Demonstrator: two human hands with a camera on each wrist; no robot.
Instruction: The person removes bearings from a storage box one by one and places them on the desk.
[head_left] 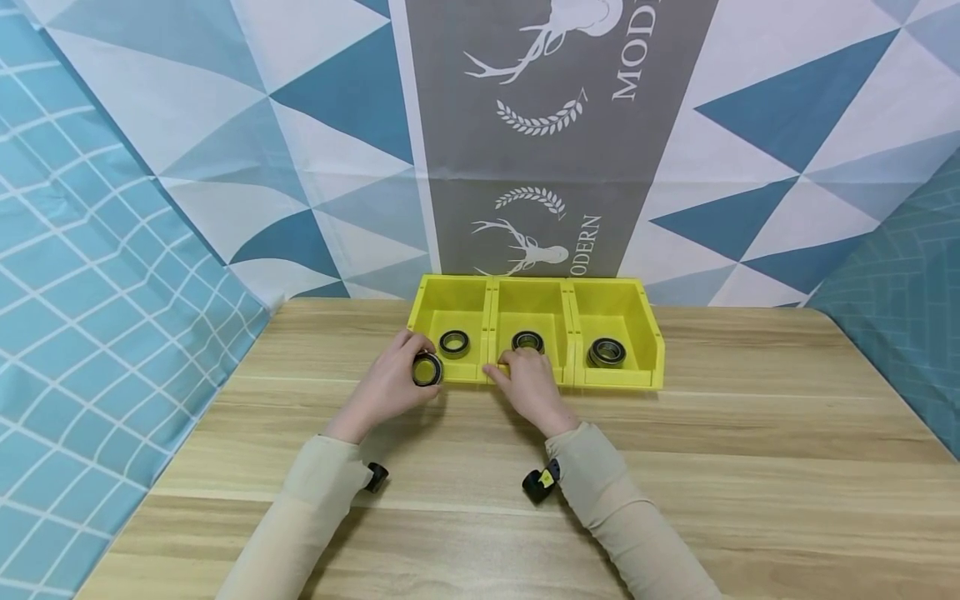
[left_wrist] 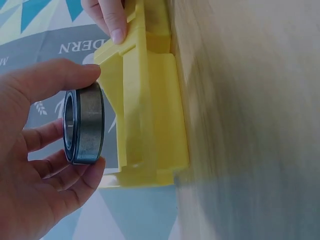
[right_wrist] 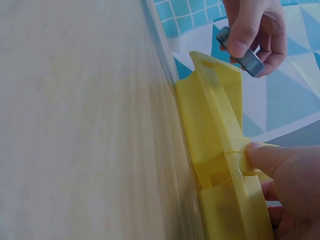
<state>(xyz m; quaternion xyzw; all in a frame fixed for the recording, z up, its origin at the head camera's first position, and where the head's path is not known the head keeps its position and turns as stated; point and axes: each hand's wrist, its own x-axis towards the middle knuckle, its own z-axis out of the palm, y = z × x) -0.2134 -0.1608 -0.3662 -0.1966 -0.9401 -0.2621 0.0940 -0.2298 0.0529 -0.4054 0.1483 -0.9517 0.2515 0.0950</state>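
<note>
Smooth metal bearing point(left_wrist: 91, 125), yellow plastic bins point(head_left: 618, 379), seemingly wood-grain table point(head_left: 465, 542), cloth-like backdrop point(head_left: 352, 92)

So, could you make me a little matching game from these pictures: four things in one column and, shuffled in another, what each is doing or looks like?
Column one:
1. Left hand
2. Right hand
3. Row of bins
4. Table

Column two:
A. Bright yellow
B. Holding a black-and-silver ring
C. Wood-grained
D. Gripping the front edge of the bins

Right pairs: 1-B, 2-D, 3-A, 4-C
</note>
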